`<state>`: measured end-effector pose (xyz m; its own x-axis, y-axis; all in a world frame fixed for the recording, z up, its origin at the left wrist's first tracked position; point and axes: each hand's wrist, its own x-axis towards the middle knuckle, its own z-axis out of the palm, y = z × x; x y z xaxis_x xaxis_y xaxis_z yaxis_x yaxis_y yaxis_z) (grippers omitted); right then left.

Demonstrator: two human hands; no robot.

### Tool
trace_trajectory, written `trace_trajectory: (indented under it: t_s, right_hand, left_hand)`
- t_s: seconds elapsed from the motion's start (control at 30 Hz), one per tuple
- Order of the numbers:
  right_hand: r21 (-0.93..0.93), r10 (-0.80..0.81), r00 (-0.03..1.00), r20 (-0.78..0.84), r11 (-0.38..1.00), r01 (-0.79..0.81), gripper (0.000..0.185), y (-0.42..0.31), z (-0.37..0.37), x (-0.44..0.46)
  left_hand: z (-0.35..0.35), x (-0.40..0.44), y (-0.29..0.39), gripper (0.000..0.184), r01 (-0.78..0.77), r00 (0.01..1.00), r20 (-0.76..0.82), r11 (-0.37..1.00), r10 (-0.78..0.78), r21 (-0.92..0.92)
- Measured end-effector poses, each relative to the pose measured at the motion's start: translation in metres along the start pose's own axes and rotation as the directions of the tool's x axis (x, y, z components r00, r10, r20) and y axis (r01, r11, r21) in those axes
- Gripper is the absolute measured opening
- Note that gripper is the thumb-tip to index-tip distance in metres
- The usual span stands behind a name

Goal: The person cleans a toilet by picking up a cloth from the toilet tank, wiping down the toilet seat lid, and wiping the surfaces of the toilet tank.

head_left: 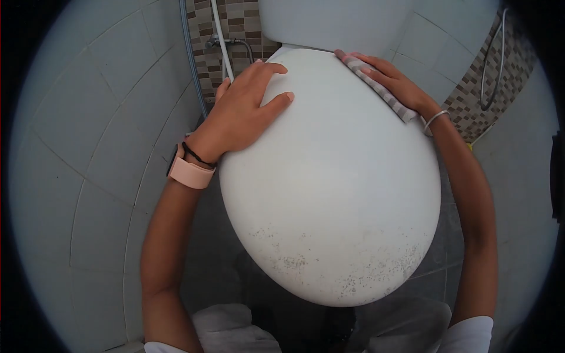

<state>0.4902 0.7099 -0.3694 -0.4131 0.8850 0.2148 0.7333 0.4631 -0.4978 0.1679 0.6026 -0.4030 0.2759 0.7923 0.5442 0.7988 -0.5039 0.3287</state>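
Observation:
A white toilet lid (335,165), closed and marked with dark specks near its front edge, fills the middle of the head view. My left hand (247,106) rests on the lid's left rear edge, thumb and fingers apart, holding nothing. At the right rear edge my right hand (391,82) grips a folded striped grey and pink cloth (385,94), which lies along the lid's edge. Some of the right fingers are hidden beyond the lid and cloth.
Behind the lid stands the white toilet tank (335,23). A water valve (215,41) and a hose (191,53) are at the back left. Tiled walls (88,147) close in on both sides, and another hose (491,76) hangs at right.

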Motion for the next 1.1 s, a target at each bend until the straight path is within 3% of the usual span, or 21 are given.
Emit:
trace_trajectory:
  t_s: [0.1, 0.27, 0.37, 0.43, 0.5, 0.6, 0.77, 0.87, 1.0, 1.1]
  right_hand:
    - [0.085, 0.092, 0.996, -0.019, 0.992, -0.09, 0.069, 0.009, -0.009, -0.032]
    - [0.212, 0.142, 0.983, -0.117, 0.97, -0.115, 0.061, 0.01, -0.01, -0.107]
    - [0.077, 0.005, 0.979, -0.203, 0.997, 0.011, 0.056, 0.0, 0.002, -0.16]
    - [0.069, 0.127, 0.956, -0.263, 0.991, -0.113, 0.054, -0.035, 0.012, -0.189]
    - [-0.143, 0.065, 0.972, -0.227, 0.985, -0.1, 0.053, -0.07, 0.022, -0.22]
    - [-0.339, 0.0, 0.999, -0.043, 0.941, -0.015, 0.053, -0.13, 0.028, -0.245]
    - [-0.417, -0.178, 0.963, 0.201, 0.874, 0.249, 0.056, -0.156, 0.035, -0.211]
    - [-0.422, -0.247, 0.949, 0.198, 0.852, 0.31, 0.058, -0.133, 0.041, -0.151]
    - [-0.384, -0.155, 0.982, 0.106, 0.905, 0.184, 0.061, -0.093, 0.039, -0.061]
    - [-0.345, -0.049, 0.997, 0.064, 0.936, 0.068, 0.061, -0.083, 0.037, -0.017]
  left_hand:
    - [-0.002, 0.001, 0.001, 0.046, 0.018, 1.0, 0.027, 0.992, -0.015, -0.126]
    - [-0.001, 0.0, 0.004, 0.046, 0.061, 0.998, -0.004, 0.994, -0.062, -0.094]
    - [-0.002, -0.001, 0.008, 0.044, 0.081, 0.997, 0.0, 0.995, -0.081, -0.049]
    - [-0.002, -0.001, 0.008, 0.044, 0.087, 0.996, -0.002, 0.996, -0.087, -0.025]
    - [-0.001, -0.002, 0.007, 0.044, 0.075, 0.997, -0.018, 0.997, -0.075, 0.002]
    - [-0.003, -0.002, 0.009, 0.044, 0.1, 0.995, -0.013, 0.995, -0.1, -0.011]
    - [-0.004, -0.004, 0.009, 0.046, 0.084, 0.996, -0.027, 0.994, -0.086, -0.067]
    - [0.001, -0.003, 0.002, 0.048, 0.075, 0.995, -0.062, 0.993, -0.081, -0.091]
    - [-0.002, -0.007, 0.005, 0.052, 0.111, 0.99, -0.094, 0.994, -0.109, 0.013]
    - [-0.002, -0.005, 0.0, 0.059, 0.217, 0.975, -0.026, 0.975, -0.219, -0.046]
